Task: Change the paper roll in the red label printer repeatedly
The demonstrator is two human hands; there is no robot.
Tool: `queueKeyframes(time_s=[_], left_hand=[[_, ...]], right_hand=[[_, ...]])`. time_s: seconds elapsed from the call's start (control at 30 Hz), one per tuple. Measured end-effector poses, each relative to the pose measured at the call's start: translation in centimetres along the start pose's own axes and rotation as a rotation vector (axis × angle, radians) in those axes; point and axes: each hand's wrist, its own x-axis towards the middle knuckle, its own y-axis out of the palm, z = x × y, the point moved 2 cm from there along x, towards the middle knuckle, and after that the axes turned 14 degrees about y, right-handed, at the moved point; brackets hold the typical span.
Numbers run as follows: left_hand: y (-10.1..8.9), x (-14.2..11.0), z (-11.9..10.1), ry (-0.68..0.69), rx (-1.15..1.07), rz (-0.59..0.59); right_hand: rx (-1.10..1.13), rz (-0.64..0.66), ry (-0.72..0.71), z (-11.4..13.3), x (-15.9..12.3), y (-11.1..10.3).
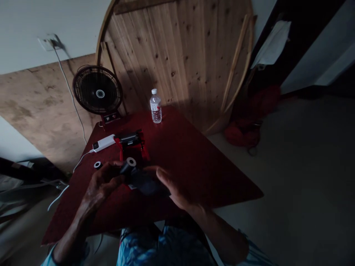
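Observation:
My left hand (102, 184) pinches a dark roll (127, 167) with a pale ring-shaped end, over the front part of the table. From it a loose dark sheet (146, 183), like ribbon or film, stretches across to my right hand (177, 190). My right fingers close around its far edge, with the thumb up; the fingertips are partly hidden behind it. Just beyond the hands sits a red and black device (130, 140) with a dark roller across it. A second small dark roll (97, 165) with a white end lies left of it, close to my left hand.
On the dark red table (188, 159) stand a clear plastic bottle (156, 108) and a black fan (97, 90) at the back. A white box-shaped gadget (104, 143) with a cable touches the device's left. A round wooden board (177, 55) leans behind. Red bags (242, 133) lie on the floor.

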Motion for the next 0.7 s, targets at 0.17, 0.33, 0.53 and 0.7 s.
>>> queueKeyframes(time_s=[0.17, 0.33, 0.53, 0.7], left_hand=[[-0.9, 0.0, 0.4, 0.065, 0.164, -0.052], [-0.7, 2.3, 1.1, 0.223, 0.537, 0.012], [0.6, 6.9, 2.5, 0.211, 0.943, 0.198], [1.2, 8.8, 4.2, 0.155, 1.007, 0.309]], right_hand=[[-0.273, -0.144, -0.022, -1.7, -1.8, 2.1], [-0.126, -0.020, 0.034, -3.1, 0.0, 3.4], [0.050, 0.153, 0.036, -3.6, 0.1, 2.8], [0.086, 0.083, 0.059, -3.4, -1.4, 0.3]])
